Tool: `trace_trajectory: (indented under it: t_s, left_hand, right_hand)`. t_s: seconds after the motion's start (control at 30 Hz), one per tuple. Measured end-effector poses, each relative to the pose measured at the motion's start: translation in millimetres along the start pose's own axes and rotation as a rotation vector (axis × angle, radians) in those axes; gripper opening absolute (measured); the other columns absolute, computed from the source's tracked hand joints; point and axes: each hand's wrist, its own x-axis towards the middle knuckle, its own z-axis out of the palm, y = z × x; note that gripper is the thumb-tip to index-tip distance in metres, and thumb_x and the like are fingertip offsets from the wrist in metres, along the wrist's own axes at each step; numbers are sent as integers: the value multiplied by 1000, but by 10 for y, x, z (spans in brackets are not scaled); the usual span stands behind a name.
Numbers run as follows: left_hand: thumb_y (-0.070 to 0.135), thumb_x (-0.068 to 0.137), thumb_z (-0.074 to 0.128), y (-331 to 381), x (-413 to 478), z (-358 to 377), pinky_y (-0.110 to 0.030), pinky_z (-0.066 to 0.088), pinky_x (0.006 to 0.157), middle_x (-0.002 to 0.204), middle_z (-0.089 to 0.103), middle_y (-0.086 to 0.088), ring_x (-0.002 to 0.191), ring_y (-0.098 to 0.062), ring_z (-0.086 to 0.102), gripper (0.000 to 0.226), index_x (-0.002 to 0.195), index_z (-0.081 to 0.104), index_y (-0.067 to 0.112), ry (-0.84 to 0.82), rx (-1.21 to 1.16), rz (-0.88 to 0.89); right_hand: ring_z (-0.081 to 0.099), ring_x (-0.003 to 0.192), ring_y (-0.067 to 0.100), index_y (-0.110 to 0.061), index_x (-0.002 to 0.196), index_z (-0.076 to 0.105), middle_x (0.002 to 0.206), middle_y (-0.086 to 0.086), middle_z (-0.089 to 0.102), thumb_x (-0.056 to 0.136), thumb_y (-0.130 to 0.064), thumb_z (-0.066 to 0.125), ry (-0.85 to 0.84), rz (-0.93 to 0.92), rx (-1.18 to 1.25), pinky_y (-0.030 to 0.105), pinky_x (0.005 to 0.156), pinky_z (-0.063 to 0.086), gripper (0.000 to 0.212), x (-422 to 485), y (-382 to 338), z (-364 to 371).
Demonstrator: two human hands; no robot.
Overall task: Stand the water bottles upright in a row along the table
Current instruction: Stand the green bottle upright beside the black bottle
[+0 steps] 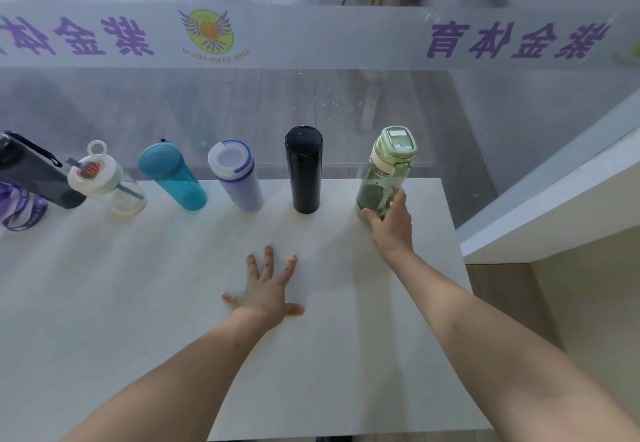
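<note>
1. The green bottle (pixel 384 174), upright at the row's right end, is clasped low on its body by the right hand (pixel 391 225).
2. The grip should be loosened only once the base is seated flat on the worktop (pixel 173 303), level with the black flask (pixel 304 169).
3. The left hand (pixel 268 289) is laid flat and empty.

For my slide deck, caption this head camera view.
Right hand sets green bottle at end of upright row; left hand flat on table.

Bright, soft daylight; faint shadows, edges bowed, perhaps slightly hazy.
</note>
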Motion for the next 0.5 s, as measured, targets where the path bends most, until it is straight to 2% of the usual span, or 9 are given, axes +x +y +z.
trace_trajectory:
  t_s: [0.13,0.5]
  left_hand:
    - [62,85,73,12,9,-10,-87,15,104,157,-46,14,149,-28,-37,115,149,-23,62,-7,0,-6]
    - [60,85,74,25,-4,-35,-88,13,104,158,-46,13,148,-28,-38,117,150,-23,61,-23,-9,-6]
  right_hand:
    - [62,117,28,-17,140,37,132,5,62,90,-22,76,-28,-6,-5,40,99,51,64,74,-27,25]
    - [63,116,28,-17,138,38,131,4,63,90,-21,77,-32,-12,-5,44,100,52,62,126,1,60]
